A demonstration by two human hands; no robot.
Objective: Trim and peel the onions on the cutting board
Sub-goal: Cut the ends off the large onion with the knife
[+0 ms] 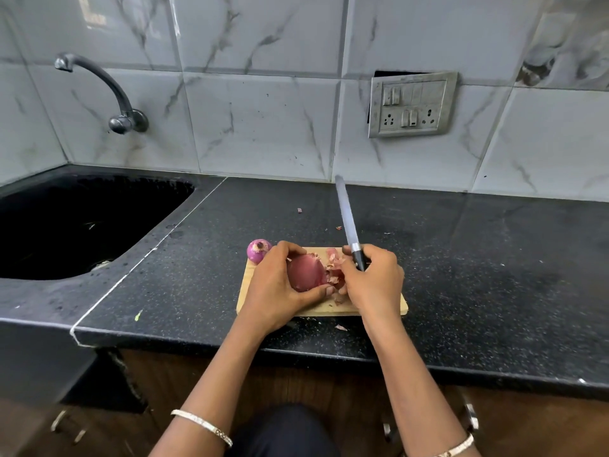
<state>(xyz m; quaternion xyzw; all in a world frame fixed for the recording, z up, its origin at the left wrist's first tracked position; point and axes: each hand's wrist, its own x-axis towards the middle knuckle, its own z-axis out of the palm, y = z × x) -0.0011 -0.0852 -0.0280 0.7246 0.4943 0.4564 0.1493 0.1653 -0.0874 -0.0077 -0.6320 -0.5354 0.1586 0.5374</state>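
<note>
A small wooden cutting board [382,306] lies on the black counter. My left hand [275,288] grips a large red onion [306,272] just above the board. My right hand [374,278] holds a knife [347,219] by its black handle, blade pointing up and away towards the wall, while its fingertips touch loose papery skin [334,270] at the onion's right end. A second, smaller onion [258,250] sits at the board's far left corner, apart from both hands.
A deep black sink [75,225] with a wall tap [108,90] lies to the left. Onion skin scraps [341,327] dot the speckled counter [494,275]. A switch plate [412,105] hangs on the tiled wall. The counter's front edge runs just below the board.
</note>
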